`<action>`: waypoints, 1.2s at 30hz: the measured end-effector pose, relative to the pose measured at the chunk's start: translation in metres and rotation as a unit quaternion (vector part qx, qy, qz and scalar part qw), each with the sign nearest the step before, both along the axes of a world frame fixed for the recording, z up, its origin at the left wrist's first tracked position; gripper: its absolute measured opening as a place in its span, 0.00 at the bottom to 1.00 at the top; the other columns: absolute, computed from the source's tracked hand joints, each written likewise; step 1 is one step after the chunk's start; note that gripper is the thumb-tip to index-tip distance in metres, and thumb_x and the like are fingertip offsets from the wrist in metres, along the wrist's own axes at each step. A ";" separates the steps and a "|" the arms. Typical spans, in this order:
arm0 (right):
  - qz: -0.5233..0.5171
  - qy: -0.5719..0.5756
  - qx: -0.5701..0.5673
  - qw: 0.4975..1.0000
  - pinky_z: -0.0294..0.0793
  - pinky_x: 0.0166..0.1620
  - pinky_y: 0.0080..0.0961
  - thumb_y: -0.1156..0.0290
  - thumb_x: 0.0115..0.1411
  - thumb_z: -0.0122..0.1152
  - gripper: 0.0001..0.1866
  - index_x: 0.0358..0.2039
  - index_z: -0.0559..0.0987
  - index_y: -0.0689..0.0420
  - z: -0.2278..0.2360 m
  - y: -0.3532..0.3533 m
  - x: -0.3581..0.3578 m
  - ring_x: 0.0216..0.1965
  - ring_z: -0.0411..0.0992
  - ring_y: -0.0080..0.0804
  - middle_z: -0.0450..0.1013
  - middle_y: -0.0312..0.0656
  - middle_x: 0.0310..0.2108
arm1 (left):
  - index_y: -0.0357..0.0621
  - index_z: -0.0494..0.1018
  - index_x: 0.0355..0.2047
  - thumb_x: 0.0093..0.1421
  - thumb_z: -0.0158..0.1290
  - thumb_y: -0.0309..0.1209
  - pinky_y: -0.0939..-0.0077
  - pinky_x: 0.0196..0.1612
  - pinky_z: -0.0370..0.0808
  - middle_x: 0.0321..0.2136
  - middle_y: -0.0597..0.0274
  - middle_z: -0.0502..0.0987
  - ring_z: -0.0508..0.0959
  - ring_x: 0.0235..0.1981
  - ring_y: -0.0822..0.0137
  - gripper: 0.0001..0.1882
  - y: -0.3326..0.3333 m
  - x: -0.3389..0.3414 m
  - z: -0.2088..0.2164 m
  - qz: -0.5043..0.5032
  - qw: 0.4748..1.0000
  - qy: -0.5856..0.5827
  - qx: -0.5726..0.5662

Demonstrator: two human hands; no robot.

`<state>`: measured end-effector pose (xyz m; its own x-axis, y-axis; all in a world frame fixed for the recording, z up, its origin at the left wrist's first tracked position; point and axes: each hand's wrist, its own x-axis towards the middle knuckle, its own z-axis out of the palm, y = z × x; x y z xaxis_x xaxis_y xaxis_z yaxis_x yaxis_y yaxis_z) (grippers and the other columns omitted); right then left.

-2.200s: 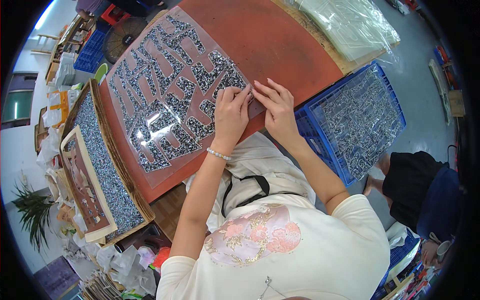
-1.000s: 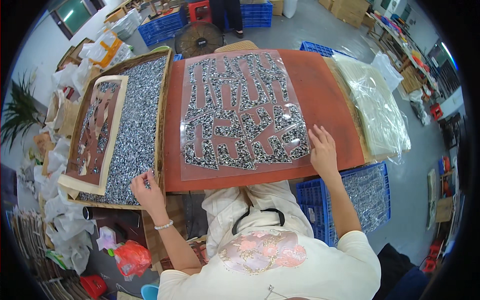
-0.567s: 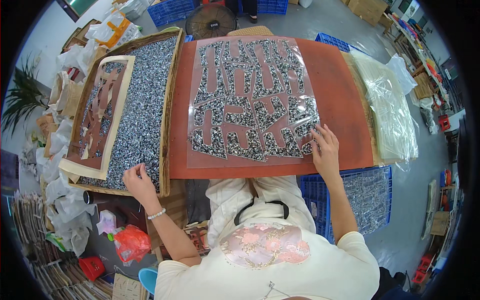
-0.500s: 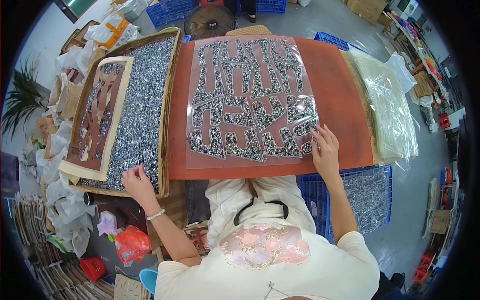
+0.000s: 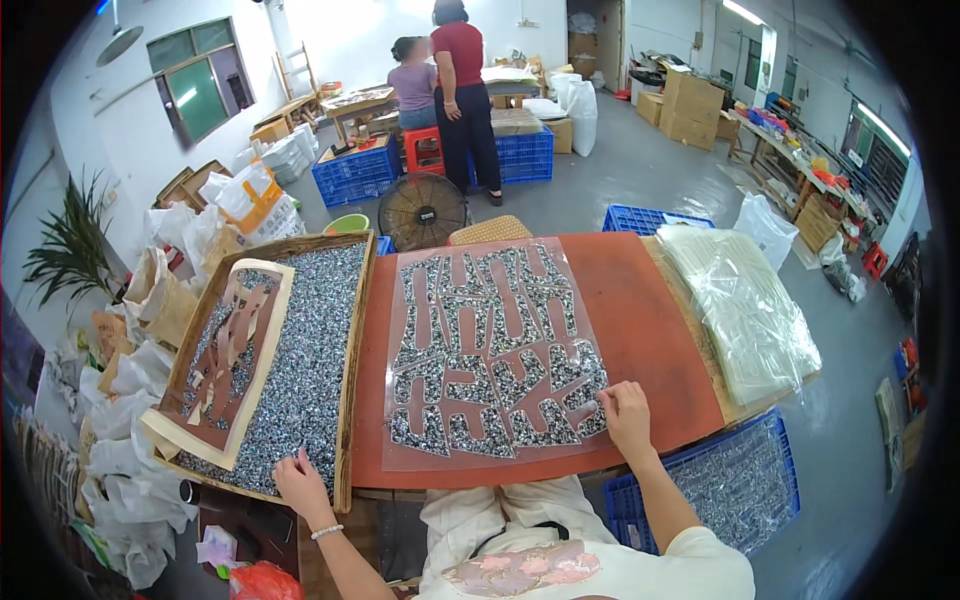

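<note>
A clear plastic sheet (image 5: 425, 462) lies on the reddish-brown board in front of me, with block-like shapes of dark glittering flakes (image 5: 430, 433) on it. My right hand (image 5: 628, 418) is at the sheet's right edge, fingers drawn together beside the lower right shape; what they pinch, if anything, is too small to see. On the left stands a shallow wooden tray (image 5: 348, 390) filled with loose glittering flakes (image 5: 300, 370). Over its front edge my left hand (image 5: 303, 485) rests with curled fingertips at the flakes. Whatever it holds is hidden.
A cream-framed stencil (image 5: 262, 375) with brown strips lies in the tray. Plastic-wrapped sheets (image 5: 745, 320) are stacked right of the reddish-brown board (image 5: 640, 320). Below them sits a blue crate (image 5: 720, 480). A fan (image 5: 423, 212) stands beyond the board; two people (image 5: 460, 100) are farther back.
The view has tilted up, bringing the far room and two people into sight. My right hand's fingers have drawn together at the sheet's edge. My left hand stays at the tray's front.
</note>
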<state>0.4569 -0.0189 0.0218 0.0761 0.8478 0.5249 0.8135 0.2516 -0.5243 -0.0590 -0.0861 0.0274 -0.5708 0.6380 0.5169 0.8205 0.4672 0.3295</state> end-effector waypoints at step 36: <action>-0.323 0.171 0.311 0.877 0.72 0.40 0.37 0.67 0.54 0.64 0.09 0.31 0.75 0.57 0.019 0.054 0.350 0.36 0.74 0.47 0.75 0.46 0.32 | 0.35 0.74 0.47 0.69 0.47 0.30 0.71 0.50 0.69 0.43 0.55 0.75 0.74 0.46 0.62 0.13 0.169 0.307 0.120 -0.562 0.824 -0.019 0.074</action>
<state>0.8066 0.0354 0.0409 0.6782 0.1280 0.7236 0.7139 0.1186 -0.6901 0.2476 0.0826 0.1471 0.3190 0.7058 0.6326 0.6950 -0.6280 0.3502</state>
